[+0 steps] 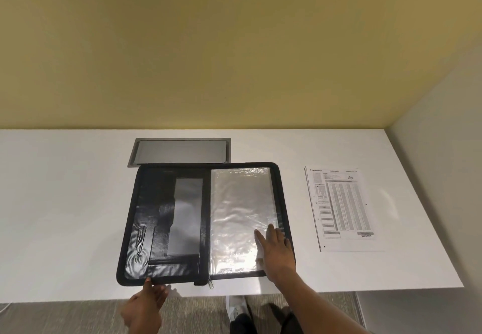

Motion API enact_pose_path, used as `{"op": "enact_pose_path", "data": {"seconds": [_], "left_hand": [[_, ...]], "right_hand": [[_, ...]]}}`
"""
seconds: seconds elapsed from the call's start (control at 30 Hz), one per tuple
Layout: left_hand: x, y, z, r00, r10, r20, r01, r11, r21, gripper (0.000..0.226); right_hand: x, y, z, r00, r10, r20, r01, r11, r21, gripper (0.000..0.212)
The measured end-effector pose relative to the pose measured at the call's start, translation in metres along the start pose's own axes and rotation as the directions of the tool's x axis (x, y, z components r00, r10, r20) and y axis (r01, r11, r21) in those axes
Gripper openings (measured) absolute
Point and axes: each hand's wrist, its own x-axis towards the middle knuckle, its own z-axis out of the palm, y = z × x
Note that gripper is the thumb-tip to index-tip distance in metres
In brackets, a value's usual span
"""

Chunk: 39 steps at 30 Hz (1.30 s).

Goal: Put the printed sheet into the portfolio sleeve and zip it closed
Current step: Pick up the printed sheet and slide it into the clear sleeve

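portfolio (167, 219) is laid open on the white table (65, 203), its clear sleeve (240, 211) holding no paper. printed sheet (339, 207) is left right of it. sleeve is pressed by the flat right hand (275, 249); near edge is touched by the loosely spread left hand (147, 305).

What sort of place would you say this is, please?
Probably an office or study room: a plain white desk with a built-in grey metal cable hatch, bare yellow-beige wall, grey carpet, and a printed form sheet.
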Motion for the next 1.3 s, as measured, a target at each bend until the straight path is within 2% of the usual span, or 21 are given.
{"op": "enact_pose_path", "data": {"seconds": [0.1,0.2,0.27,0.37,0.47,0.53,0.63,0.73,0.8,0.97,1.1,1.3], "left_hand": [[0.005,-0.001,0.000,1.000,-0.014,0.009,0.014,0.999,0.032,0.029],[0.011,-0.008,0.001,0.998,0.047,-0.046,-0.039,0.988,0.152,0.033],[0.014,-0.011,0.002,0.981,0.145,-0.127,-0.104,0.954,0.281,0.031],[0.008,-0.013,0.009,0.916,0.360,-0.177,-0.219,0.818,0.532,0.021],[-0.013,-0.017,0.027,0.834,0.543,-0.100,-0.384,0.701,0.601,0.018],[-0.026,-0.021,0.044,0.774,0.633,0.015,-0.502,0.599,0.624,0.021],[-0.044,-0.037,0.080,0.643,0.719,0.265,-0.665,0.352,0.659,0.034],[-0.074,-0.059,0.123,0.544,0.711,0.446,-0.755,0.184,0.629,0.045],[-0.096,-0.076,0.152,0.523,0.665,0.533,-0.791,0.146,0.594,0.048],[-0.147,-0.120,0.216,0.530,0.512,0.677,-0.824,0.119,0.555,0.053],[-0.179,-0.153,0.253,0.491,0.398,0.775,-0.856,0.056,0.513,0.055],[-0.216,-0.197,0.299,0.533,0.244,0.810,-0.846,0.128,0.518,0.066]], "right_hand": [[-0.002,0.001,0.000,1.000,-0.014,-0.010,0.014,1.000,0.003,0.082],[-0.004,0.004,0.001,0.999,-0.024,-0.028,0.025,0.999,0.023,0.080],[-0.007,0.005,0.001,0.998,-0.028,-0.061,0.032,0.998,0.056,0.078],[-0.010,0.006,0.002,0.992,-0.042,-0.115,0.054,0.993,0.100,0.076],[-0.011,0.014,0.001,0.989,-0.054,-0.139,0.075,0.986,0.149,0.077],[-0.012,0.023,-0.003,0.988,-0.050,-0.144,0.075,0.983,0.169,0.077],[-0.011,0.046,-0.014,0.981,-0.012,-0.196,0.051,0.979,0.197,0.074],[-0.010,0.082,-0.027,0.969,0.061,-0.239,0.001,0.968,0.252,0.067],[-0.008,0.111,-0.034,0.964,0.098,-0.247,-0.033,0.966,0.257,0.064],[-0.005,0.180,-0.056,0.946,0.203,-0.254,-0.125,0.948,0.292,0.062],[0.000,0.231,-0.067,0.931,0.255,-0.259,-0.170,0.935,0.311,0.059],[0.009,0.288,-0.070,0.903,0.356,-0.241,-0.220,0.865,0.451,0.062]]}}
